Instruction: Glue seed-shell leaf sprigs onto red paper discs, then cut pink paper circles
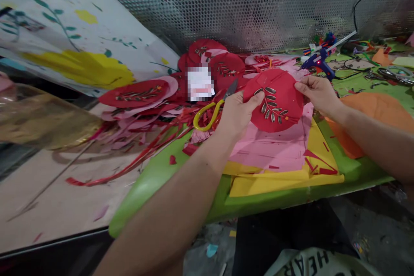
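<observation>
Head view, left hand (239,111) and right hand (318,93) pinching red disc (255,114), shirt (296,263) lettered "HEAR"

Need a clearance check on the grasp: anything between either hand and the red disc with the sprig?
Nothing visible. The left hand and right hand both pinch the red disc directly, at opposite edges. The yellow-handled scissors lie beside the left hand, not in between.

Perforated metal panel (258,4) behind green tabletop (362,86); grey floor (375,224).
</observation>
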The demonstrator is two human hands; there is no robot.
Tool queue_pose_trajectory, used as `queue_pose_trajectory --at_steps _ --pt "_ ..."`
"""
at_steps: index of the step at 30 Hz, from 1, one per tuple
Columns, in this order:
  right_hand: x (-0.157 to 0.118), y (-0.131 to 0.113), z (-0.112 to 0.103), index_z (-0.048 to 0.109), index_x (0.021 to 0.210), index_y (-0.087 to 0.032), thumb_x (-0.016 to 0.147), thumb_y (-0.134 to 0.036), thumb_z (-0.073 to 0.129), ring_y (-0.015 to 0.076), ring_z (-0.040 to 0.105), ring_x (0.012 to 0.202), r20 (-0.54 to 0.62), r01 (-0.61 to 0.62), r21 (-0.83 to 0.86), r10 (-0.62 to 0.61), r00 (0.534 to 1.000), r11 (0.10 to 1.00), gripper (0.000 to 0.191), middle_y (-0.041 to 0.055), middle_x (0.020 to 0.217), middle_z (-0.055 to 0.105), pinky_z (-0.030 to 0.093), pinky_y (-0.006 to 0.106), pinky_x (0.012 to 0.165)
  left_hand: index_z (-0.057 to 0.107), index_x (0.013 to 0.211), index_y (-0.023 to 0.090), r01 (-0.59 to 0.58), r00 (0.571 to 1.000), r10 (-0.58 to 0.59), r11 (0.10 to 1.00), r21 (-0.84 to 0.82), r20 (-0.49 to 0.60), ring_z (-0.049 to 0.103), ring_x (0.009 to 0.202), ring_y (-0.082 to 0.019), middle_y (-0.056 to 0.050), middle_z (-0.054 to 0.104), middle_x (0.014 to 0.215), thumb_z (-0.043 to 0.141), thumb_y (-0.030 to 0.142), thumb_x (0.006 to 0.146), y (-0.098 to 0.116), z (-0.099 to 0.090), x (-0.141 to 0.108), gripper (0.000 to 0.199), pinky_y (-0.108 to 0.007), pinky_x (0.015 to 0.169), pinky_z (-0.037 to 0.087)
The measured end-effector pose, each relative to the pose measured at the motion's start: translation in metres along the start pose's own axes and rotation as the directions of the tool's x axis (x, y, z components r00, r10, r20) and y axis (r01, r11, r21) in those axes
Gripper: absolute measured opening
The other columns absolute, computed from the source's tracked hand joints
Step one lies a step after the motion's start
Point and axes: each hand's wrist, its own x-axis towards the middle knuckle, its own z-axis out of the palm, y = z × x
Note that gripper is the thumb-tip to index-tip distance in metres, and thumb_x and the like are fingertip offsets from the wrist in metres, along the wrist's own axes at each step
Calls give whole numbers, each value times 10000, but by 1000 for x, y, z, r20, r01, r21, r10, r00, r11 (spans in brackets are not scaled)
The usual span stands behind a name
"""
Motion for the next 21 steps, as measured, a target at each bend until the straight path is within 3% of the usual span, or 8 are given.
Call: queue_pose_trajectory --at_steps 5,8,11,14,15,18,21 --pt "10 -5 -15 539 620 -195 865 -422 612 76 466 384 -133 -76 -78 65 989 994 341 -34 452 503 430 225 433 707 855 169 -21 995 18 999 -36 -101 697 825 -211 -35 750 839 849 396 540 -4 -6 8 414 -362 814 558" --pt "15 1 -21 561 583 -187 900 -373 544 104 506 437 -152 -169 -176 143 978 970 368 -5 448 506 435 244 471 694 870 170 -36 993 34 999 -21 -114 698 880 -235 -52 750 859 835 421 560 -6 -9 11 423 -373 817 563" --pt "16 7 -19 647 721 -173 749 -195 700 111 572 602 -134 -107 -218 79 988 970 64 18 675 644 463 237 558 683 871 173 -38 992 38 999 4 -121 694 908 -244 -60 744 875 818 425 587 -8 -12 13 403 -378 819 564" --pt "9 4 -13 661 870 -190 719 -231 742 92 584 671 -112 -24 -143 8 994 989 176 21 876 683 456 199 548 677 878 171 -50 989 51 999 6 -136 692 914 -247 -62 736 887 807 412 604 -9 -13 15 388 -385 815 566" --pt "6 1 -10 655 847 -191 769 -319 711 84 581 636 -79 -40 -108 31 996 993 160 22 854 683 443 189 511 676 877 170 -59 988 59 998 6 -142 692 914 -248 -62 734 888 804 412 607 -9 -13 15 385 -384 813 567" --pt "-4 -8 -5 621 686 -186 807 -518 653 66 541 481 90 -90 -110 100 991 990 354 8 645 647 394 177 414 670 858 169 -70 985 70 998 6 -159 690 900 -237 -53 734 879 805 410 605 -9 -11 14 374 -369 807 566" --pt "-9 -12 -1 566 536 -179 715 -467 766 55 475 376 175 -54 -242 98 980 969 394 -21 448 549 350 178 375 665 841 172 -64 987 65 998 8 -149 692 880 -229 -46 738 862 809 417 596 -9 -8 12 375 -358 796 567"
